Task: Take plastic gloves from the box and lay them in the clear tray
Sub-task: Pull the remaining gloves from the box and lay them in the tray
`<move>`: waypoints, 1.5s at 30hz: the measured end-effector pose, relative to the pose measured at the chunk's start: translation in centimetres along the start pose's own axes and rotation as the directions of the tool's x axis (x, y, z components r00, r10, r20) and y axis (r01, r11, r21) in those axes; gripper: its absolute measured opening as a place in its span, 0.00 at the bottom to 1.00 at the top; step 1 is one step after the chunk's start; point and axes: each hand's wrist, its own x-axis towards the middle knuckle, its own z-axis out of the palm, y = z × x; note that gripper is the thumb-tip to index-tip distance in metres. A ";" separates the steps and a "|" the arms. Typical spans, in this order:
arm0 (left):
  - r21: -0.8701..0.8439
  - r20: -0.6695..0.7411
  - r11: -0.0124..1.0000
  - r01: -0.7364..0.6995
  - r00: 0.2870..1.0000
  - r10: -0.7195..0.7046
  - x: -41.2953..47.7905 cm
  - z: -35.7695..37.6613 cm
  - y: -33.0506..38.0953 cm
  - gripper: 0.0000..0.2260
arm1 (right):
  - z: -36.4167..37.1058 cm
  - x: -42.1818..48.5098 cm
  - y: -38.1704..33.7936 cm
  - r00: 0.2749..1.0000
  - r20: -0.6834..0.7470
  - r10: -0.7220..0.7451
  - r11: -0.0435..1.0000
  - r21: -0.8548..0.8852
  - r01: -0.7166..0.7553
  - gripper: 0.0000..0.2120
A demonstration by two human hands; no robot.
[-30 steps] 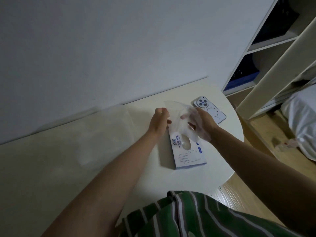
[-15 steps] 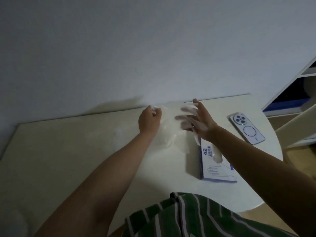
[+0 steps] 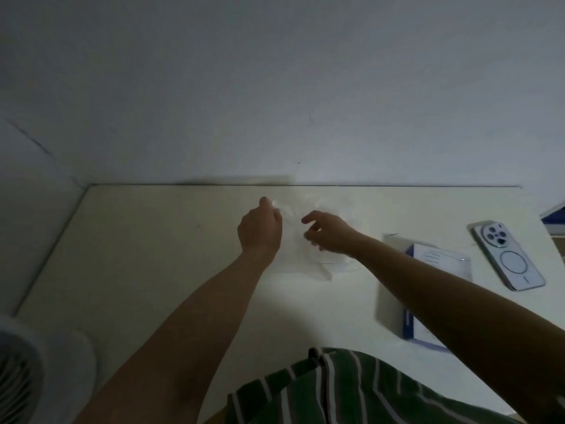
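The thin translucent plastic glove (image 3: 292, 214) was held stretched between the 2 hands, low over the clear rectangular plastic tray (image 3: 324, 274) at the back of the pale surface (image 3: 153, 255). The left hand (image 3: 260, 229) was seen with fingers (image 3: 265, 201) curled, pinching 1 edge of the film. The right hand (image 3: 330, 235) appeared to pinch the other edge with curled fingers, which had been spread half a second before. The glove had been carried away from the white-and-blue cardboard glove box (image 3: 440, 260) (partly hidden by the right forearm). Whether the film touched the tray could not be told. Only release was judged to remain for this glove.
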 end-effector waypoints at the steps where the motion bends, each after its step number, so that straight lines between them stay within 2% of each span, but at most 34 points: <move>1: 0.008 0.006 1.000 -0.011 1.000 0.011 0.1 -0.1 -0.2 0.10 | 0.7 0.7 0.3 0.999 0.018 0.045 0.998 -0.037 -0.045 0.20; 3: 0.107 -0.038 0.990 -0.093 0.994 0.098 0.2 0.1 -0.2 0.13 | 1.6 1.4 0.6 0.992 0.058 0.112 0.994 -0.005 -0.112 0.23; 5: 0.227 -0.098 0.941 -0.250 0.956 0.277 0.5 0.3 0.1 0.15 | 2.5 2.0 0.5 0.982 0.119 0.148 0.985 0.068 -0.157 0.25; 6: 0.238 -0.073 0.915 -0.325 0.933 0.351 0.5 0.5 0.4 0.14 | 2.8 2.4 0.5 0.979 0.141 0.148 0.984 0.083 -0.160 0.26; 7: 0.205 0.010 0.904 -0.375 0.924 0.382 0.5 0.7 0.8 0.12 | 3.1 2.6 0.4 0.976 0.158 0.148 0.982 0.092 -0.164 0.26; 8: 0.163 0.111 0.910 -0.382 0.923 0.368 0.5 1.1 1.1 0.11 | 3.3 3.0 0.6 0.974 0.171 0.150 0.980 0.107 -0.170 0.26; 10: 0.141 0.364 0.954 -0.263 0.910 0.197 0.6 2.0 1.1 0.13 | 3.3 3.3 0.8 0.967 0.188 0.170 0.968 0.151 -0.199 0.27; 12: 0.151 0.560 0.981 -0.122 0.829 0.017 1.0 3.1 -0.1 0.27 | 3.0 3.7 1.4 0.962 0.168 0.215 0.952 0.181 -0.245 0.29; 13: 0.153 0.620 0.984 -0.091 0.784 -0.024 1.1 3.5 -0.7 0.33 | 2.7 3.9 1.7 0.960 0.141 0.244 0.946 0.181 -0.267 0.30; 15: 0.159 0.659 0.985 -0.061 0.750 -0.060 1.4 4.0 -1.8 0.39 | 2.2 4.2 2.3 0.950 0.093 0.298 0.932 0.189 -0.311 0.29; 19: 0.161 0.650 0.984 -0.079 0.758 -0.046 1.4 5.3 -2.4 0.36 | 2.0 4.6 2.9 0.905 0.142 0.402 0.883 0.200 -0.424 0.31; 24: 0.113 0.678 0.994 -0.015 0.732 -0.066 1.6 6.2 -2.7 0.38 | 3.1 5.3 3.8 0.891 0.168 0.421 0.897 0.064 -0.436 0.51; 27: 0.130 0.687 0.992 -0.009 0.722 -0.083 1.7 6.1 -2.4 0.39 | 3.3 5.4 4.1 0.916 0.156 0.370 0.928 -0.022 -0.371 0.52; 29: 0.153 0.693 0.988 -0.029 0.716 -0.087 1.8 5.7 -2.1 0.39 | 3.1 5.2 4.0 0.915 0.146 0.376 0.925 0.004 -0.381 0.52; 32: 0.196 0.695 0.976 -0.095 0.715 -0.070 1.8 4.5 -1.4 0.37 | 2.3 4.7 3.2 0.898 0.182 0.401 0.893 0.140 -0.428 0.45; 34: 0.220 0.683 0.963 -0.153 0.729 -0.040 1.8 3.4 -0.7 0.32 | 1.4 4.0 2.5 0.913 0.195 0.357 0.897 0.201 -0.394 0.37; 37: 0.261 0.564 0.939 -0.223 0.825 0.039 1.9 1.6 0.7 0.17 | -0.5 2.9 1.2 0.948 0.158 0.275 0.926 0.222 -0.305 0.28; 39: 0.254 0.443 0.938 -0.237 0.890 0.105 1.8 0.7 2.0 0.11 | -2.4 1.6 0.3 0.977 0.101 0.189 0.917 0.336 -0.213 0.19; 41: 0.192 0.339 0.940 -0.281 0.918 0.205 1.4 0.4 3.8 0.09 | -4.5 -0.2 0.1 0.995 -0.006 0.103 0.902 0.422 -0.091 0.12; 43: 0.092 0.258 0.931 -0.354 0.911 0.321 0.8 0.5 6.3 0.07 | -6.4 -2.2 1.0 0.985 -0.154 0.073 0.908 0.419 -0.001 0.10; 45: -0.054 0.209 0.918 -0.393 0.895 0.395 -0.1 0.6 9.4 0.06 | -7.8 -4.0 3.2 0.952 -0.288 0.107 0.927 0.375 0.010 0.11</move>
